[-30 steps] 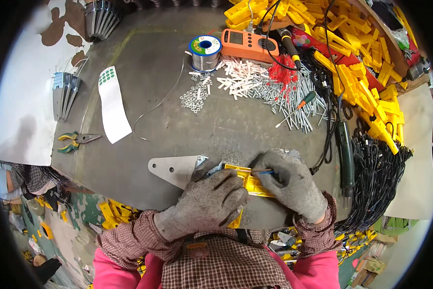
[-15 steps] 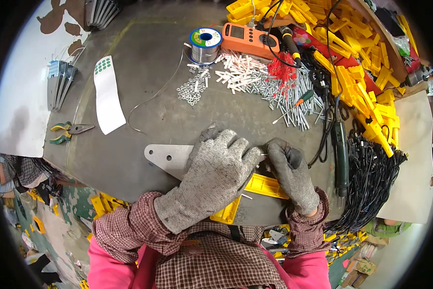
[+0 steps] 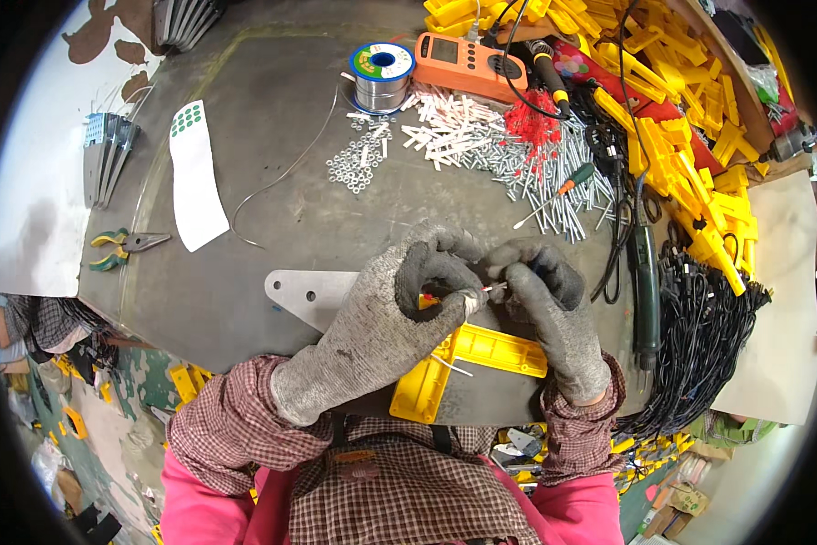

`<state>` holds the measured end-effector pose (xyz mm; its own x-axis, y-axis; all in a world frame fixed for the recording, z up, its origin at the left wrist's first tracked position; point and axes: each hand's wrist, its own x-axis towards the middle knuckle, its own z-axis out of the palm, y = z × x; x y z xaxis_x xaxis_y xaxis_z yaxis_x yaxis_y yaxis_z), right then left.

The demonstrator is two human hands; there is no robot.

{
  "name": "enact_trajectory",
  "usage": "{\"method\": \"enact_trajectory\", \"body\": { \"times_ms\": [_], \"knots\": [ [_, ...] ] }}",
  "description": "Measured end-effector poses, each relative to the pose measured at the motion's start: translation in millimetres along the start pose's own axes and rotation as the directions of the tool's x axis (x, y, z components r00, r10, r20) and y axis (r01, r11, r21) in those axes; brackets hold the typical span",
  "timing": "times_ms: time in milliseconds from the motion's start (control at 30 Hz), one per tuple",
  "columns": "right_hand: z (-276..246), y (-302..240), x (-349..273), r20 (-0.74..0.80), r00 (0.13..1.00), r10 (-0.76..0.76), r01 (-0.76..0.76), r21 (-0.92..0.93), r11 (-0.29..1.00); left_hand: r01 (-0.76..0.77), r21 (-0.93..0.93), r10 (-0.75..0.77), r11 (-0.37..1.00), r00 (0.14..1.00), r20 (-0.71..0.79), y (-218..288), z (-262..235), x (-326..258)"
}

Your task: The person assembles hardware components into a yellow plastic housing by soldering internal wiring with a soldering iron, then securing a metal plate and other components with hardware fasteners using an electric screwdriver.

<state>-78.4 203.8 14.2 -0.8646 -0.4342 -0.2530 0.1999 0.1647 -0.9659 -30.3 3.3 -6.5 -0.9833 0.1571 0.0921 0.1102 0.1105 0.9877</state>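
Observation:
Both gloved hands meet above the table, pinching at a thin wire (image 3: 496, 288) whose light tip shows between them. The thumb and forefinger of my left hand (image 3: 399, 295) close in a ring, with a bit of white at the fingertips. My right hand (image 3: 554, 300) curls its fingers at the wire's other side; its grip is partly hidden. Below them lies an angled yellow plastic housing (image 3: 499, 351), with a loose white wire (image 3: 451, 366) across its corner. A flat grey metal plate (image 3: 307, 292) with holes lies partly under my left hand.
Farther back are a solder spool (image 3: 381, 91), an orange meter (image 3: 468, 65), white sleeves (image 3: 440, 132), nuts (image 3: 354, 166) and screws (image 3: 563, 200). Pliers (image 3: 127, 245) and a white strip (image 3: 198, 195) lie left. A dark tool (image 3: 643, 300), black cables (image 3: 699, 354) and yellow parts (image 3: 686, 182) crowd the right.
My left hand has turned and opened into a ring-shaped pinch, showing its palm side. The right fingers have shifted slightly. More of the wire between the hands and of the yellow housing shows.

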Motion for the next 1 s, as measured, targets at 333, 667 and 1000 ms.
{"method": "enact_trajectory", "body": {
  "times_ms": [333,667,1000],
  "knots": [
    [-2,0,1,-0.024,0.999,0.03,-0.026,0.152,0.988,0.078,-0.196,-0.081,0.978,0.997,-0.01,6,1,5],
    [4,4,-3,0.019,0.996,-0.09,0.091,-0.09,0.992,0.087,-0.193,-0.083,0.977,0.996,0.03,6,-1,6],
    [11,-5,-6,0.0,0.96,-0.279,0.267,-0.296,0.917,0.267,-0.304,-0.255,0.915,0.964,0.08,14,-2,4]
  ]
}}
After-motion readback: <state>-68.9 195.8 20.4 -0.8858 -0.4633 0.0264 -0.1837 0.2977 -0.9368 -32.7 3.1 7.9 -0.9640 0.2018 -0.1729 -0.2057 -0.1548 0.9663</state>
